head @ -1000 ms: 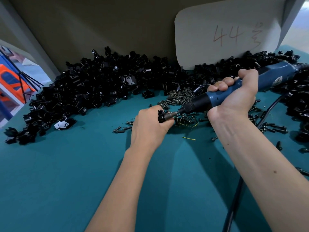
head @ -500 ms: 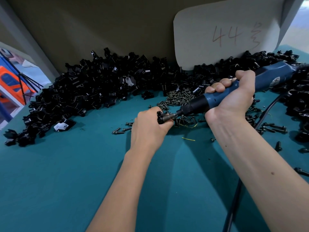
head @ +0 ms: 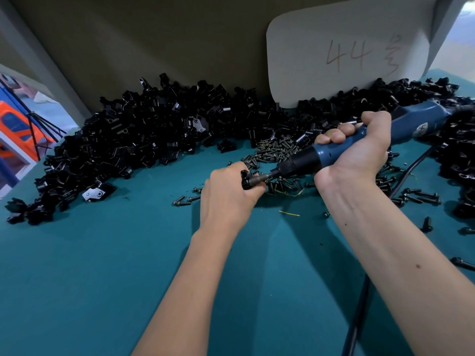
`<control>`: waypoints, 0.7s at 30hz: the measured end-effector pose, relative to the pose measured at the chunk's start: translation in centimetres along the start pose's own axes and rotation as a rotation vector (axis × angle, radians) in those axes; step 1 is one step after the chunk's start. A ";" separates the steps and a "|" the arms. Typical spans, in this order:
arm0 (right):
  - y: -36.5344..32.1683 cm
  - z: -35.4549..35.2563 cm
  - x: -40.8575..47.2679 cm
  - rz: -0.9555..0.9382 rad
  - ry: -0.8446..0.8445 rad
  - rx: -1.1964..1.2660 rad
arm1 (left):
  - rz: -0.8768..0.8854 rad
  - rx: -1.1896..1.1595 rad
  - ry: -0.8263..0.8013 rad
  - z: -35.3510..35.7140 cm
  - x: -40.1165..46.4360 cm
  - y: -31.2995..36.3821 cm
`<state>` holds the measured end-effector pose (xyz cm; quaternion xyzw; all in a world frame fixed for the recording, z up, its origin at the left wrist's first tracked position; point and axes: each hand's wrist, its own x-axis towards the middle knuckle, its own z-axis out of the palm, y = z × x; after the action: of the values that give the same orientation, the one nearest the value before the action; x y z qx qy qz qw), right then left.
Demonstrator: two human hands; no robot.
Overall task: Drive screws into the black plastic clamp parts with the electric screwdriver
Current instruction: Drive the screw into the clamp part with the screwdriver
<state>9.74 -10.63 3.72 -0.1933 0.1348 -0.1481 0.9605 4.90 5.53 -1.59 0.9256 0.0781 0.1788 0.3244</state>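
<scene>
My left hand [head: 227,194] is closed around a small black clamp part [head: 245,179], which pokes out at the thumb side. My right hand [head: 359,152] grips the blue electric screwdriver [head: 334,151], held slanting down to the left. Its metal bit [head: 259,179] presses against the clamp part. A heap of dark screws [head: 275,150] lies just behind the two hands. A big pile of black clamp parts [head: 144,140] runs along the back of the teal table [head: 102,265].
More clamp parts [head: 460,160] and loose screws [head: 421,196] lie at the right. The screwdriver's black cable [head: 359,312] trails down the right side. A cardboard sheet marked "44" [head: 347,55] leans on the back wall. A yellow wire scrap [head: 289,214] lies between my arms.
Both hands and the screwdriver hold nearly the same pose, shifted only slightly up and left in view. The bit stays on the clamp part.
</scene>
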 end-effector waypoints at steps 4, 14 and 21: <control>0.0 0.3 0.0 -0.003 0.003 -0.005 | 0.021 -0.008 0.041 0.0 0.0 0.1; -0.4 0.8 -0.4 -0.035 -0.009 -0.011 | 0.011 0.006 0.128 0.5 0.0 0.3; -0.9 1.0 -0.3 -0.011 -0.081 -0.012 | 0.103 -0.109 0.029 0.0 0.0 -0.2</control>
<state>9.61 -11.00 5.06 -0.2056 0.0955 -0.1446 0.9632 4.92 5.67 -1.71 0.9066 0.0251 0.2126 0.3637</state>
